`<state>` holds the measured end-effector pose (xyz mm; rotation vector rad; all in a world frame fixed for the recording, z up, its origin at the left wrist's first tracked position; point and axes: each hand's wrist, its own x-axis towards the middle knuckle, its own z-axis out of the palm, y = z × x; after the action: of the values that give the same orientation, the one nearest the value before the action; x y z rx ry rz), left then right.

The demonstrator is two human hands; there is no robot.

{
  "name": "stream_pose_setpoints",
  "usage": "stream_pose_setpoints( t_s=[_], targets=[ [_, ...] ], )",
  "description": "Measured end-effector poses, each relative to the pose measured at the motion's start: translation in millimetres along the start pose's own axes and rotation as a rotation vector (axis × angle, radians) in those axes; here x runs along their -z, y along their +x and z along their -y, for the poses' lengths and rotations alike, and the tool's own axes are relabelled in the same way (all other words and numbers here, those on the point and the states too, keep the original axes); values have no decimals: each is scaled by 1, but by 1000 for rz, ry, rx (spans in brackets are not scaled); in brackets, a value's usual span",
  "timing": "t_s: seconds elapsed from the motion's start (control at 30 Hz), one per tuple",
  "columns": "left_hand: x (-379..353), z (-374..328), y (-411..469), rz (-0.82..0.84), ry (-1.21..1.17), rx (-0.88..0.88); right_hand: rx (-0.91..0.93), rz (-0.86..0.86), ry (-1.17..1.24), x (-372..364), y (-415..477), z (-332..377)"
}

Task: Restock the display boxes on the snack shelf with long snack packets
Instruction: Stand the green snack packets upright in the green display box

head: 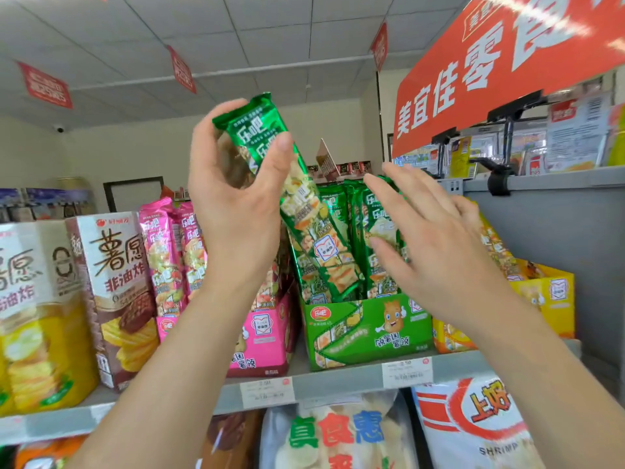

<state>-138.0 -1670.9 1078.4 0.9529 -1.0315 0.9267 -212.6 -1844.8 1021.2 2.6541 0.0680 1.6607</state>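
Long green foil snack packet [304, 225], gripped by left hand [233, 198], tilts into green cardboard display box [365, 326], seemingly nearly full; right hand [436, 245], fingers straight, presses standing packets [375, 225].

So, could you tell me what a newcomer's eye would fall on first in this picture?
The left hand grips a long green packet, tilted, in the middle of the view. Beside it the right hand is spread open before the upright green packets in the green display box. A large red banner fills the upper right.
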Motion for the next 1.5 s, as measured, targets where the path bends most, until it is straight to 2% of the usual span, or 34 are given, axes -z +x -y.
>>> stream_pose_setpoints(
  t_s=[0.13, 0.2, 0.27, 0.3, 0.4, 0.53, 0.67, 0.87, 0.97, 1.03, 1.13, 1.33, 1.4, 1.5],
  targets=[
    [1, -22, -9, -19, -26, -27, -39, -114, 181, 7, -15, 11],
    [-3, -31, -20, 20, -38, 6, -101, -108, 558, 11, -34, 20],
    [-8, -37, -36, 31, -39, 52, -179, 39, 986, 18, -60, 35],
    [-10, -38, -45, 25, -37, 76, -212, 127, 1093, 20, -74, 43],
    [-17, -39, -74, -29, 5, 148, -223, 235, 1023, 17, -108, 62],
    [-25, -44, -109, -148, 15, 334, -226, 155, 915, 11, -137, 73],
    [-21, -50, -133, -222, -114, 597, -306, 119, 934, 17, -165, 75],
    [-18, -69, -159, -163, -13, 578, -403, 170, 1022, 31, -195, 79],
    [-14, -77, -169, -144, -55, 683, -435, 225, 1097, 37, -206, 80],
    [-11, -82, -177, -76, -46, 739, -442, 236, 1138, 41, -210, 80],
    [-9, -93, -186, 18, -110, 771, -426, 230, 1190, 50, -213, 80],
    [-7, -108, -202, 85, -126, 828, -442, 250, 1176, 59, -216, 81],
    [-8, -112, -207, 68, -101, 840, -456, 265, 1184, 61, -217, 81],
    [-10, -113, -210, -52, -75, 810, -483, 310, 1231, 62, -218, 81]
  ],
)
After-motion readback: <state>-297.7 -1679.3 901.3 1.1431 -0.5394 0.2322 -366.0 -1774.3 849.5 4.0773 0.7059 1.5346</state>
